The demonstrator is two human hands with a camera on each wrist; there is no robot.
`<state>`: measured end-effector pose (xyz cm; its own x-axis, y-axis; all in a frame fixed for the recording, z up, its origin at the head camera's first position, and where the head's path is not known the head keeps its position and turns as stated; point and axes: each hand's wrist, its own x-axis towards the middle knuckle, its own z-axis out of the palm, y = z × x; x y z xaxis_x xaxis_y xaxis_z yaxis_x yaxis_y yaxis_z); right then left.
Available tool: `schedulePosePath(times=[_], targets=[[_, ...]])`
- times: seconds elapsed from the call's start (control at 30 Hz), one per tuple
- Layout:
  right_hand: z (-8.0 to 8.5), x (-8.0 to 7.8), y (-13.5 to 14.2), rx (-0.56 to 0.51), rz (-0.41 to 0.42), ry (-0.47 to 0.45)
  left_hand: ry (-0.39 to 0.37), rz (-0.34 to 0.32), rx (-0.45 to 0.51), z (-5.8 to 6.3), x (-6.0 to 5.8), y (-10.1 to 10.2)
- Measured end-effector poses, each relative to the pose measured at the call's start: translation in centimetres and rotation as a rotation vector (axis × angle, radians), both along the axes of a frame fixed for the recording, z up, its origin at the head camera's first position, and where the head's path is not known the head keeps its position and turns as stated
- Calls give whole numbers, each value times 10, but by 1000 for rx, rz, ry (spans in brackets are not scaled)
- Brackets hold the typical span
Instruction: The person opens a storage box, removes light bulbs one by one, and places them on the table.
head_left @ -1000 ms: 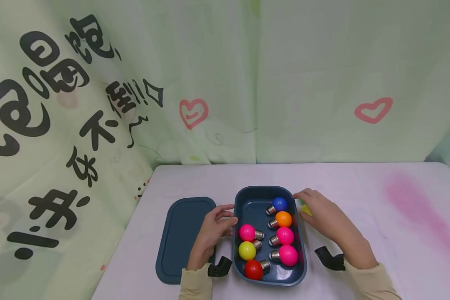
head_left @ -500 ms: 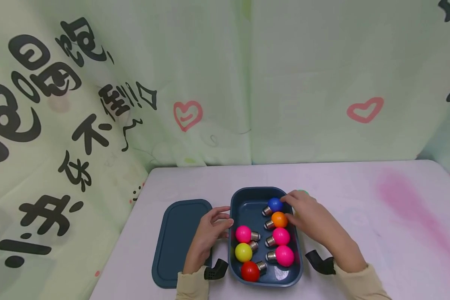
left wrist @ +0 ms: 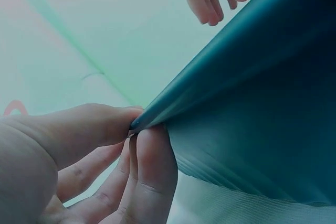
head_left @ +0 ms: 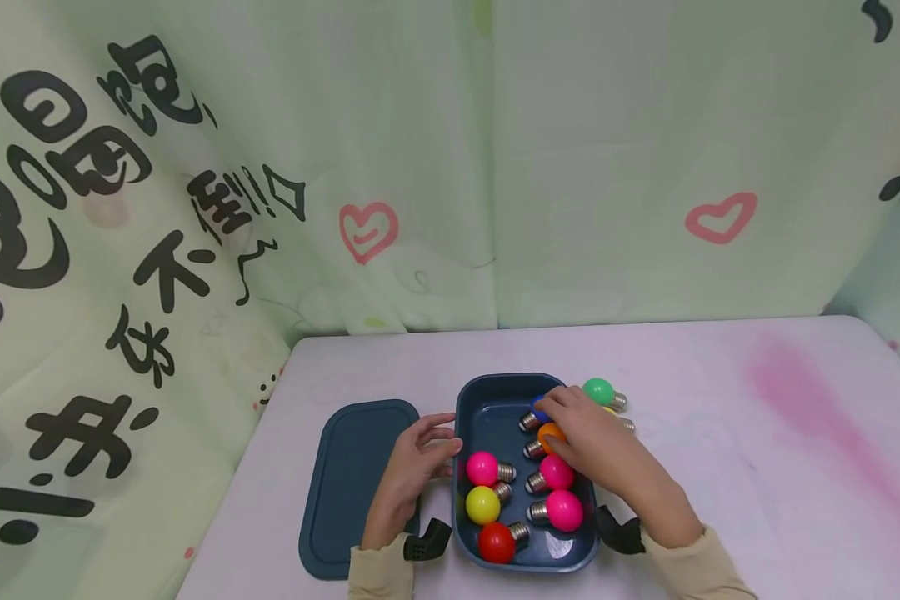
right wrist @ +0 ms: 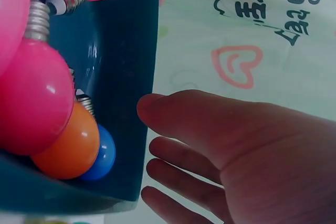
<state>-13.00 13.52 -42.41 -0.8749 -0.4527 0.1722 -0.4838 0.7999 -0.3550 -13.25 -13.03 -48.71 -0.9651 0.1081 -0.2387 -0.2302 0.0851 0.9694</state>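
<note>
In the head view, my left hand (head_left: 412,471) is at the left side of a dark blue box (head_left: 487,387). The left wrist view shows its thumb and fingers pinching the box's rim. My right hand (head_left: 592,433) hovers over the box's right side with loosely bent fingers and nothing in them. Below its fingertips lie a blue light bulb (head_left: 538,410) and an orange bulb (head_left: 551,435), both partly covered. Nearer the front are pink bulbs (head_left: 557,472), a yellow bulb (head_left: 483,504) and a red bulb (head_left: 497,542), all inside the box.
A flat dark blue lid (head_left: 345,492) lies on the table left of the box. Beyond the right hand, a green bulb (head_left: 598,390) and another bulb, mostly hidden, lie outside the box. A printed curtain (head_left: 592,167) hangs behind the white table (head_left: 720,433).
My right hand has moved left, from outside the box's right wall to over the bulbs. The green bulb outside has come into view. The left hand stays at the box.
</note>
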Motion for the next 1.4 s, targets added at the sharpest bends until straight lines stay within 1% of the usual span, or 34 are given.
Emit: schedulePosePath(times=[0.23,0.47,0.63,0.73,0.83,0.93,1.1,1.4], targets=[[3,-2,-13,33,23,-53,6,-7,12,1,0,0],[0,-5,-26,92,67,-47,10,-12,20,2,0,1],[-1,-6,-36,118,118,-35,5,-16,16,2,-1,1],[-1,-7,-42,113,149,-43,8,-20,15,1,-2,1],[-2,-8,-46,105,163,-62,10,-22,16,1,-2,0],[-4,-8,-50,102,174,-66,2,-19,20,2,-3,0],[-5,-8,-55,101,218,-68,-14,-15,30,3,-1,-1],[-7,-11,-66,95,244,-150,-23,-19,25,1,-3,-3]])
